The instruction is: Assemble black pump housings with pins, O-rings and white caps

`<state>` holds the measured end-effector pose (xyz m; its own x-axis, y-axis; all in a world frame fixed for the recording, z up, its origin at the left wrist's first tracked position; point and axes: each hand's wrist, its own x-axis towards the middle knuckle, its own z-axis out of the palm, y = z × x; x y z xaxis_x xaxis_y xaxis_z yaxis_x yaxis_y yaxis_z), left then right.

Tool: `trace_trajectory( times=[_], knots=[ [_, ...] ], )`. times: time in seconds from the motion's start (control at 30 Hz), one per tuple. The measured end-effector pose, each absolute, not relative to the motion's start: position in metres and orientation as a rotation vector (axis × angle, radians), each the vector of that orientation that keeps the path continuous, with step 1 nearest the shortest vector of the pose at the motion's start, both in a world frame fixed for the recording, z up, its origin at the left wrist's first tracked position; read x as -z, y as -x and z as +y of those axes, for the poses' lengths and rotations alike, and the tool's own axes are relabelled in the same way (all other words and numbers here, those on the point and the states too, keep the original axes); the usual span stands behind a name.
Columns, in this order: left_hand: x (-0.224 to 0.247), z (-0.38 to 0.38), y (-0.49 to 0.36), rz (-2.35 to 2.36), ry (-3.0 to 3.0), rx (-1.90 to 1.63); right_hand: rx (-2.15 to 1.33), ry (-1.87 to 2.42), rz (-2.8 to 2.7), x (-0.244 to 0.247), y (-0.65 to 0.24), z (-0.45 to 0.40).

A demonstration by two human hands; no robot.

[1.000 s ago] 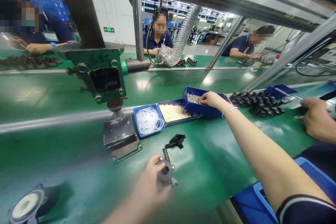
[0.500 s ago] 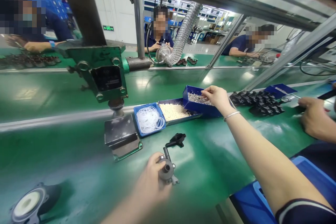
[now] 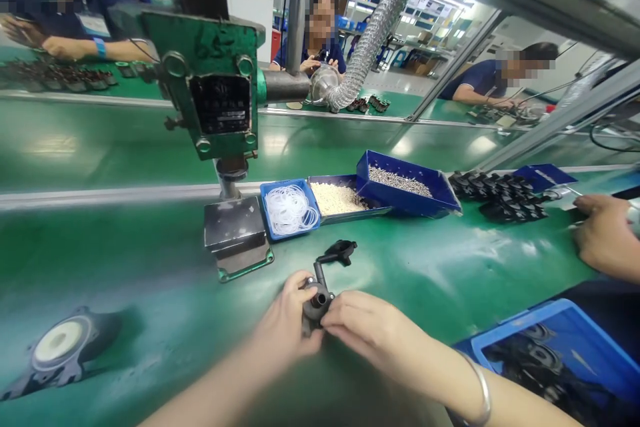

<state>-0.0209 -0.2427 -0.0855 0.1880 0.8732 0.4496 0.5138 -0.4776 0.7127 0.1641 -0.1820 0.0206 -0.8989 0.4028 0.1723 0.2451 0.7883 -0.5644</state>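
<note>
Screw bin (image 3: 391,198) left behind: right hand (image 3: 373,327) joined left hand (image 3: 289,313) at the pump housing (image 3: 311,310)

Half a second earlier the right hand was over the metal screws (image 3: 400,181); now it was at the near right side of the dark pump housing, well apart from the bin beyond it. That brought both hands to one part, with attention apparently shifted from picking to fitting.

The left hand gripped the housing from the left, thumb across its face beside the raised spout (image 3: 321,299). The right hand's thumb and fingers were pressed together at the housing's edge; whether a screw sat between them could not be told, since the fingers hid that spot.

Just beyond the hands, a black bracket-like part (image 3: 343,251) lay on the counter (image 3: 400,253) near the housing's side pipe (image 3: 320,272). Farther beyond the left hand stood a blue tray (image 3: 267,215) of white rings (image 3: 290,209). Well left of that hand rested a flanged part with a pale round face (image 3: 59,340); right of the right hand was a blue crate (image 3: 527,313) of dark parts.
</note>
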Motion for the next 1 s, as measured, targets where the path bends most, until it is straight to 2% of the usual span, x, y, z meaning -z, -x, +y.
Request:
trace_trajectory(
  times=[0.47, 0.83, 1.0],
  knots=[
    [0.089, -0.242, 0.022, 1.294, -2.08, -1.218, -0.748, 0.528, -2.711, -0.011, -0.163, -0.192],
    [0.089, -0.242, 0.021, 1.265, -2.056, -1.212, -0.441, 0.421, -2.649, 0.018, -0.174, -0.202],
    [0.089, -0.242, 0.021, 1.261, -2.046, -1.225, -0.447, 0.435, -2.571, 0.024, -0.175, -0.204]
  ],
)
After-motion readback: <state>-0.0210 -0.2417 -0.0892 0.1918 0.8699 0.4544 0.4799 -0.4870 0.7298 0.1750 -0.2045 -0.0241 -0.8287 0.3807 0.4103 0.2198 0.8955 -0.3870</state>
